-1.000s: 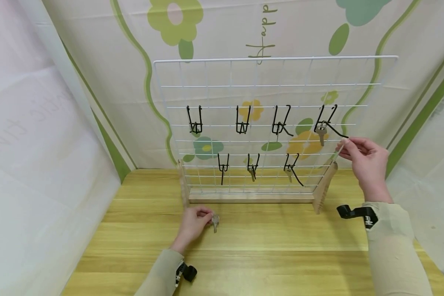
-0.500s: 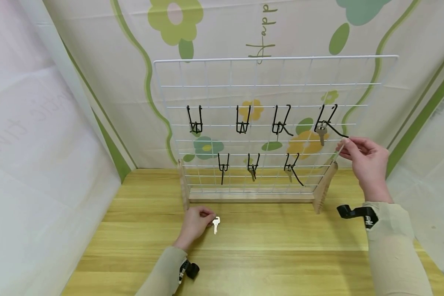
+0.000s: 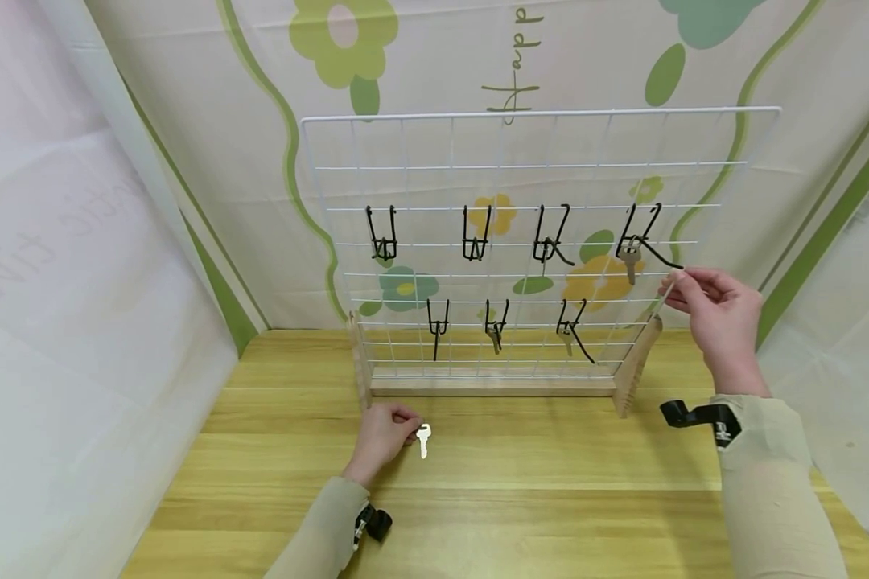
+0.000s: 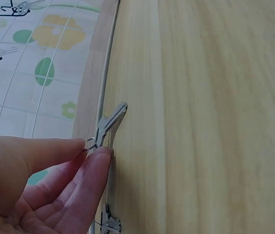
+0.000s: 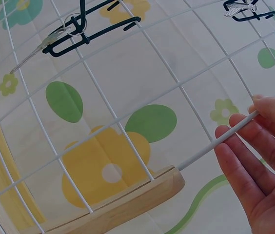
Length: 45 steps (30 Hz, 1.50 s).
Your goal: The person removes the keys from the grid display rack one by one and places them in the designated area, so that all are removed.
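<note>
Left side of the rack [image 3: 540,114]: no key can be made out on the upper-left hook [image 3: 384,248], the lower-left hook [image 3: 438,328] or the second upper hook [image 3: 475,249].
Mid-rack: a lower middle key [image 3: 496,342] hangs from its hook; the third upper hook [image 3: 546,241] seems to carry one too, small and partly hidden.
Toward the rack's right edge: a lower right key [image 3: 568,344] and an upper right key [image 3: 630,267] hang on their hooks.
Progress, judged by count: about four keys hung, one in hand and off the hooks, three hooks apparently without a key; so somewhat past half.
Left hand [image 3: 382,437]: thumb and finger pinch the held key [image 3: 423,442] at its wire-ring end.
Held key's place: over the bench [image 3: 521,515], just in front of the base bar [image 3: 492,388], near the rack's left front corner; whether it touches the bench cannot be told.
Key's direction: bow at the fingertips, blade pointing toward the bench's near edge.
Long axis: roughly square to the base bar in the head view; the left-wrist view shows it slanting toward the bench's right edge too.
Right hand [image 3: 724,314]: thumb and fingers grip the right side rod [image 5: 196,157], above the wooden right foot [image 3: 635,366].
</note>
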Available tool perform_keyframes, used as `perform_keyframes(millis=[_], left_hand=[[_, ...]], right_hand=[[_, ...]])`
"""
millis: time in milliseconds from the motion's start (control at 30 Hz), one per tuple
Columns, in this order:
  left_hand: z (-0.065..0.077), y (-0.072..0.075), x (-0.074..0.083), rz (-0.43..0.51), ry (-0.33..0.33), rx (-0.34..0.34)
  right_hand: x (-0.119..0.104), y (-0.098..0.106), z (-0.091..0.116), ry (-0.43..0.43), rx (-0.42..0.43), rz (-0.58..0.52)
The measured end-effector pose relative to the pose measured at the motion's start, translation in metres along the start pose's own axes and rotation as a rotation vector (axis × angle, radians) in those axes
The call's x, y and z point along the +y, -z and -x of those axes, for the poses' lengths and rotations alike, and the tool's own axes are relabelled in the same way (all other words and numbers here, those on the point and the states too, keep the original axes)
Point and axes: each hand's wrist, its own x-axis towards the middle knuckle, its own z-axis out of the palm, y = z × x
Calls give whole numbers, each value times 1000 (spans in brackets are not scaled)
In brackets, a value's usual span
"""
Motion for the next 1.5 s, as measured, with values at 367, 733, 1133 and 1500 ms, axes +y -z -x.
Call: perform_keyframes(millis=[367,733,1133,1500], left_hand=[[-2,-1,1,-85,-53,3],[-5,4,9,-72,-55,20],[18,45,78,124,-134,91],[31,42,156,273,-331,46]], right_hand=[[1,0,0,5,-3,4],[1,0,0,11,-3,-7],[1,0,1,1,-6,0],[-1,-2,1,-14,12,-17]])
